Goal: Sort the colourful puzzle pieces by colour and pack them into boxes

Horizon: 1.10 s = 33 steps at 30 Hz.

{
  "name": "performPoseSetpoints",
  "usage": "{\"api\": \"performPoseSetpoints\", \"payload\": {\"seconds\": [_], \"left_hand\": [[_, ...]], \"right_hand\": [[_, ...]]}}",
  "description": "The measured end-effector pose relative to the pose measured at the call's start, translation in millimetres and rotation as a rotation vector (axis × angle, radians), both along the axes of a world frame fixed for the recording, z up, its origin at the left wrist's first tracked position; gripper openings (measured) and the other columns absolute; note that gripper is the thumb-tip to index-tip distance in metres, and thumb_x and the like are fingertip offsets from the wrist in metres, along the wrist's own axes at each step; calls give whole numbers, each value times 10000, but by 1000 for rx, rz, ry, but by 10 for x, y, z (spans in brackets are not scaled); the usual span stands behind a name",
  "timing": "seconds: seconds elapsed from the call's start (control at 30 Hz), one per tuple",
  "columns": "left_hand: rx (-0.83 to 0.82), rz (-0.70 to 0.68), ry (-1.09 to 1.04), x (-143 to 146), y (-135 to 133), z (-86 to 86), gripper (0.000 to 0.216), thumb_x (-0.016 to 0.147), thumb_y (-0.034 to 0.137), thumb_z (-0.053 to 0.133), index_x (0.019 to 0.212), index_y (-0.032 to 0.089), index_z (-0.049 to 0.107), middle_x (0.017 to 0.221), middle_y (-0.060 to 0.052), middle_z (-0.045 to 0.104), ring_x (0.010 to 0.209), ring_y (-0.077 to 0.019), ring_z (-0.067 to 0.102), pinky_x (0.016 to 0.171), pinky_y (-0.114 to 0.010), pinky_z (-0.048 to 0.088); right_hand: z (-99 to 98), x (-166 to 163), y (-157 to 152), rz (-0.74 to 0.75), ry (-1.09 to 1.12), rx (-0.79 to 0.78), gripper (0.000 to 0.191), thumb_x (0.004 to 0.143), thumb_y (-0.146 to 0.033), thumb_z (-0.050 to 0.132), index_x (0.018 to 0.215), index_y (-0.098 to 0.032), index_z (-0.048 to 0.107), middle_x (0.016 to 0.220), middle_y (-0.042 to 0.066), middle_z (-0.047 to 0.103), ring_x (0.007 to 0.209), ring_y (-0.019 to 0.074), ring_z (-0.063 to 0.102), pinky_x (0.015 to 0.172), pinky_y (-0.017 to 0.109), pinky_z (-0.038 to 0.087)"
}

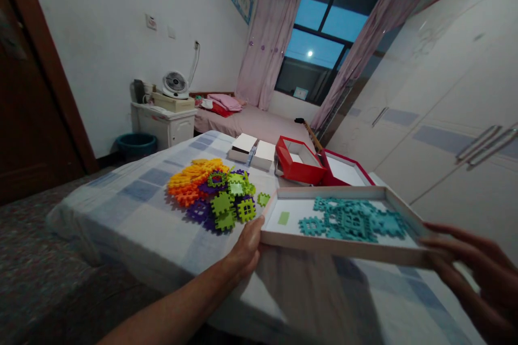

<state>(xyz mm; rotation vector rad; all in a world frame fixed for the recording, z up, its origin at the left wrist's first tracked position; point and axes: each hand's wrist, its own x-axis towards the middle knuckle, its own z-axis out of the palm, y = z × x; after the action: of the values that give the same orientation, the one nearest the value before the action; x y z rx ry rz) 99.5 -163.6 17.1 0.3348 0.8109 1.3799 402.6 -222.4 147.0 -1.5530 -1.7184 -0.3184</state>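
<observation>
A shallow white box lid [348, 249] full of several teal interlocking tiles [352, 219] is lifted over the bed, with one green tile [284, 218] lying flat in it. My left hand [247, 248] grips its left end, thumb on the rim. My right hand [481, 275] is at the right end, fingers stretched along the side wall. A heap of orange, yellow, purple and green tiles [214, 194] lies on the checked bedspread just left of the lid.
Two small white boxes [253, 151] and an open red box [301, 164] with its lid [343, 171] sit further back on the bed [133, 210]. White wardrobes [445, 108] line the right. A nightstand with a fan [175, 84] stands at the back left.
</observation>
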Motion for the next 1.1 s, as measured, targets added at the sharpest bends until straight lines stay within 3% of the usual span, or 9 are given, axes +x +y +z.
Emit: {"api": "performPoseSetpoints", "payload": {"seconds": [0.07,0.17,0.33,0.5,0.63,0.77,0.93,1.1], "left_hand": [[20,28,-94,-13,-9,3,141,839,249,541,900,139,605,954,-95,662,897,-185,612,692,-274,521],[27,100,-197,-23,-2,10,138,849,261,534,898,145,590,935,-89,659,859,-189,627,699,-311,537],[-38,193,-298,-45,39,35,115,866,258,516,879,149,553,855,-63,627,749,-165,626,667,-326,552],[-58,219,-388,-56,84,40,117,851,267,541,887,155,535,836,-50,621,726,-154,622,617,-288,553],[-116,215,-428,-59,125,79,112,855,200,488,930,137,542,844,-68,626,703,-147,618,587,-277,550],[-55,184,-470,-97,163,163,174,879,192,418,985,134,544,844,-65,627,654,-131,624,566,-251,537],[-105,24,-631,-129,165,206,222,894,144,370,1035,90,532,776,-79,609,602,-108,608,475,-159,470],[-124,-35,-700,-134,177,214,266,918,185,353,1106,75,506,777,-89,594,611,-118,601,467,-157,476]], "right_hand": [[331,-419,202,113,-70,111,213,757,-517,504,894,-400,619,1063,45,616,1063,279,563,944,519,456],[611,-930,505,248,36,242,194,781,-408,558,921,-290,621,1060,54,621,1151,246,525,996,488,420],[763,-1384,959,280,355,278,382,753,-317,633,1109,-179,617,1150,90,636,1044,195,597,916,411,467],[940,-1705,1219,395,435,189,305,719,-195,572,1002,-138,673,949,88,705,859,154,641,801,347,499],[1189,-2093,1235,437,265,201,276,673,-132,537,886,-172,708,823,48,715,739,146,639,651,292,499],[1388,-2567,1176,530,55,258,310,686,-107,500,904,-182,708,850,27,714,751,135,637,659,272,490],[1384,-2927,1249,573,-148,185,274,709,-118,517,892,-175,712,815,11,716,739,109,624,788,291,479],[1394,-3008,1233,532,-201,164,250,722,-133,536,891,-174,717,816,23,719,733,116,624,754,274,480]]}}
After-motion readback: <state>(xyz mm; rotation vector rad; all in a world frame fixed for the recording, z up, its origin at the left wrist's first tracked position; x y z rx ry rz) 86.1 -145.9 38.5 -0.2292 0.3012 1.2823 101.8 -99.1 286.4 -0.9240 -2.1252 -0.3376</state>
